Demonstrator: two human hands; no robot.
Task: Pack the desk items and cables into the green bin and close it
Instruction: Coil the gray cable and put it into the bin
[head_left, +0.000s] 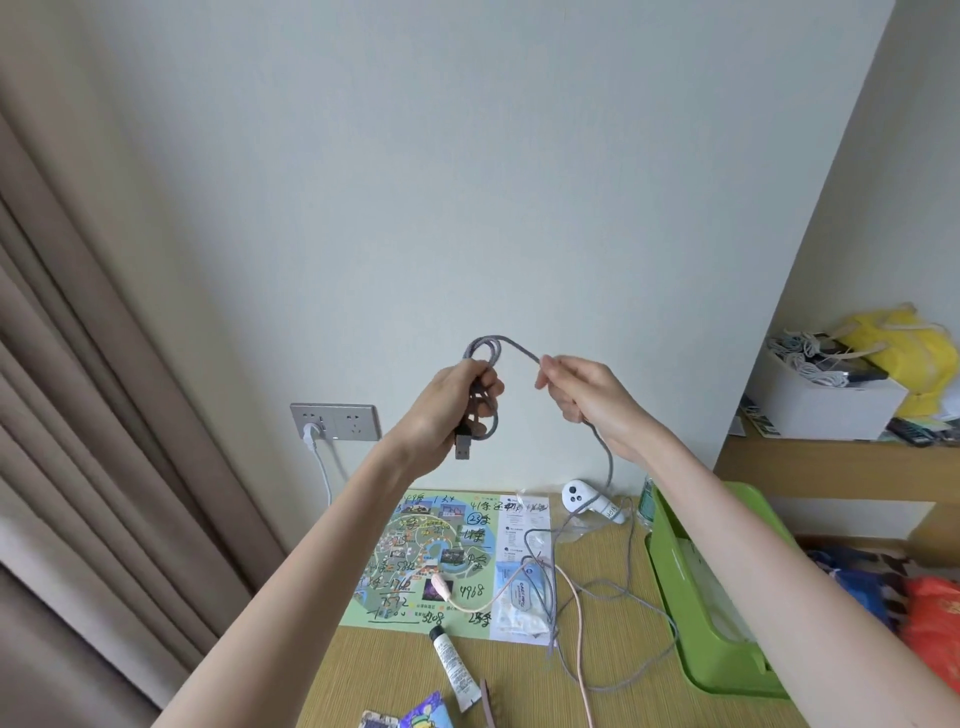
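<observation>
Green bin (691, 597) sat at worktop (613, 706) right edge, partly hidden by right forearm; lid state unclear; left hand (457, 395) clamped on coiled grey braided cable (488, 395), USB plug hanging below; right hand (576, 387) pinched the cable's free run, hands apart; slack trailed onto worktop over a map sheet (431, 556), tangled with pink cable (576, 623); white tube (456, 667) nearby.

A wooden desk (613, 670) carries a scribbled-on map (415, 561), a white tube (457, 667), a white controller (589, 501) and loose grey (631, 603) and pink (576, 613) cables. The green bin (701, 629) stands at its right edge
</observation>
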